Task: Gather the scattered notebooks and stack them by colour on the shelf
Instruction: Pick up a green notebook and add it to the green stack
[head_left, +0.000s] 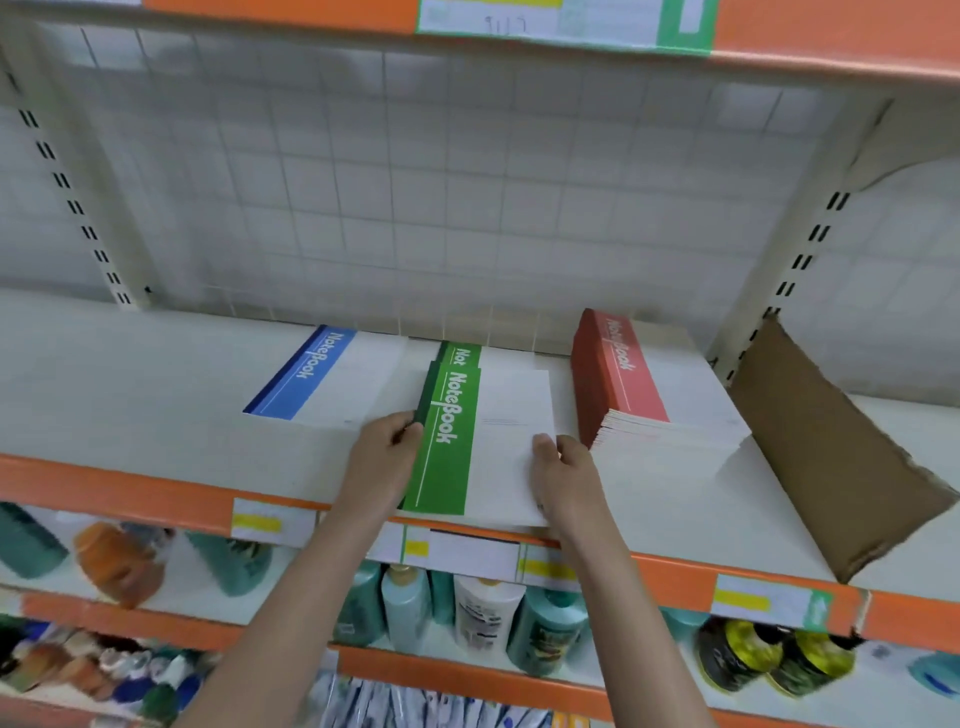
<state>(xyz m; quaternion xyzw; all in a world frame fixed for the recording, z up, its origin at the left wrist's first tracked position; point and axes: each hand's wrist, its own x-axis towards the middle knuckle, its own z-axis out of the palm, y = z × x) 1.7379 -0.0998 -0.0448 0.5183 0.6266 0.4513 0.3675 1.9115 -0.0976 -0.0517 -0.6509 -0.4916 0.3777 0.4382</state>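
Almost done: blue notebooks (332, 379) and red pile (639, 384) sorted on the shelf (130, 374). Between them, green notebook (467, 447) gripped by left hand (382, 457) and right hand (566, 467), fingers curled on its sides, sticking out over the front edge, needing a push back

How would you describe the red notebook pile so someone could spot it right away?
Look at the cream shelf with the orange front edge. Three notebook groups lie along it; the red notebook pile is the rightmost, beside a brown cardboard sheet. It is the thickest stack and the only red one.
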